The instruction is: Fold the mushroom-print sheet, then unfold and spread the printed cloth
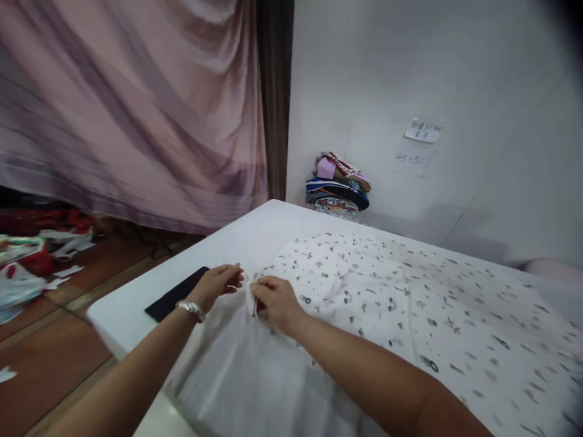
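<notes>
A white cloth with a small dark print (373,285) lies spread over the white table (255,233), and its plain whitish side (255,376) shows nearest me. My right hand (276,300) pinches a gathered edge of this cloth between thumb and fingers. Just left of that edge, my left hand (223,282) has its fingers stretched out and somewhat apart, with nothing visible in them. A bracelet (191,309) circles the left wrist. Beneath the left forearm and hand lies a flat black rectangular piece (177,294), partly covered by them.
Folded fabrics (339,188) are stacked behind the table's far edge, by the wall. A pink curtain (182,109) hangs at the left. Bags and scraps (27,267) lie on the tiled floor. Handwritten paper signs (422,130) are stuck to the wall.
</notes>
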A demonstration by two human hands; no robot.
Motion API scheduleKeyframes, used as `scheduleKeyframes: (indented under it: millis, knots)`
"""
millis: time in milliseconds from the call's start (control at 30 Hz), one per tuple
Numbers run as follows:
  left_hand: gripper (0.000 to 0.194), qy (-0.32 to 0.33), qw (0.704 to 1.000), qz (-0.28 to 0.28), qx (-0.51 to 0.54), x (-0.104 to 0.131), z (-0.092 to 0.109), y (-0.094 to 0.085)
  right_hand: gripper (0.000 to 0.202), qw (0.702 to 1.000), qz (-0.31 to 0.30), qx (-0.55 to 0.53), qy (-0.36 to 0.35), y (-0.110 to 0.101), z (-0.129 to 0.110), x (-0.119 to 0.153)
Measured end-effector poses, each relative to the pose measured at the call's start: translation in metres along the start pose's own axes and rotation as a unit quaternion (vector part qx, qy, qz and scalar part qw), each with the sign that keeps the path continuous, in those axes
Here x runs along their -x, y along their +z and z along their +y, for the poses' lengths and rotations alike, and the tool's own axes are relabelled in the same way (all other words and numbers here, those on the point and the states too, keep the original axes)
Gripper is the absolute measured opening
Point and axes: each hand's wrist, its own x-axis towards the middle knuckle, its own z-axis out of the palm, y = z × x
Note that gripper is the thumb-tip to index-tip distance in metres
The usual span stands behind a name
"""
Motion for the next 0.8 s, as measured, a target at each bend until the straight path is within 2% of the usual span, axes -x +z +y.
scheduleKeyframes:
  millis: [67, 167, 233, 300, 400, 500, 600, 700, 800]
  knots:
    - [0.040, 0.025, 0.999, 0.030, 0.038, 0.036, -0.012, 0.000, 0.022, 1.000, 0.009, -0.012, 0.023, 0.002, -0.005, -0.002]
    - [0.033, 0.085, 0.993, 0.051, 0.071, 0.081, -0.025, 0.016, 0.023, 0.999, 0.001, 0.011, 0.045, 0.005, -0.007, -0.003]
    - [0.030, 0.129, 0.988, 0.044, 0.076, 0.098, -0.029, 0.032, 0.023, 0.997, -0.024, 0.039, 0.054, 0.008, -0.007, -0.002]
    - [0.036, 0.162, 0.983, 0.051, 0.075, 0.106, -0.030, 0.047, 0.023, 0.994, -0.044, 0.091, 0.041, 0.009, -0.006, -0.001]
    - [0.038, 0.171, 0.976, 0.127, 0.051, 0.105, -0.027, 0.060, 0.023, 0.973, -0.060, 0.224, -0.009, 0.012, -0.007, -0.002]
    - [0.027, 0.170, 0.961, 0.220, 0.020, 0.095, -0.026, 0.063, 0.025, 0.942, -0.100, 0.315, -0.050, 0.016, -0.010, -0.004]
    - [0.015, 0.111, 0.962, 0.237, 0.082, 0.081, -0.032, 0.058, 0.025, 0.903, -0.171, 0.383, -0.099, 0.011, -0.013, 0.000]
    - [0.011, 0.029, 0.962, 0.217, 0.165, 0.070, -0.043, 0.050, 0.023, 0.881, -0.161, 0.428, -0.125, -0.018, -0.015, 0.022]
    - [0.008, -0.015, 0.958, 0.215, 0.188, 0.065, -0.053, 0.042, 0.027, 0.860, -0.147, 0.479, -0.096, -0.069, -0.018, 0.070]
